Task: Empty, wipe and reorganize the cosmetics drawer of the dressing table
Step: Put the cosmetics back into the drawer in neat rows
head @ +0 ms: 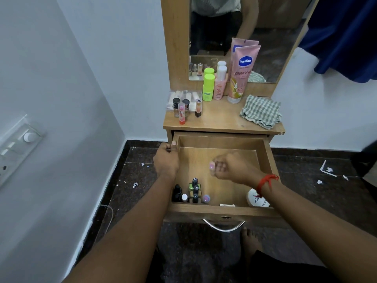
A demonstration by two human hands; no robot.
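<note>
The wooden drawer (pixel 224 144) of the dressing table stands pulled out. My left hand (pixel 166 160) grips its left side wall, thumb on the rim. Above the drawer's middle, my right hand (pixel 230 166) is closed around a small pink item (pixel 212 166), blurred. Several small dark bottles (pixel 194 189) and a pink-capped jar (pixel 206 198) stand in the front left corner. A white round container (pixel 257 199) lies at the front right. On the tabletop (pixel 220 119) stand lipsticks and small bottles (pixel 181 110), a green-capped bottle (pixel 209 87), a pink bottle (pixel 220 84), a pink Vaseline tube (pixel 240 76) and a checked cloth (pixel 261 113).
A mirror (pixel 265 37) rises behind the tabletop. A white wall with a switch panel (pixel 18 146) is on the left. Dark blue fabric (pixel 342 35) hangs at the upper right. The dark floor (pixel 316 180) has scattered paper bits. My foot (pixel 250 242) is below the drawer handle (pixel 224 226).
</note>
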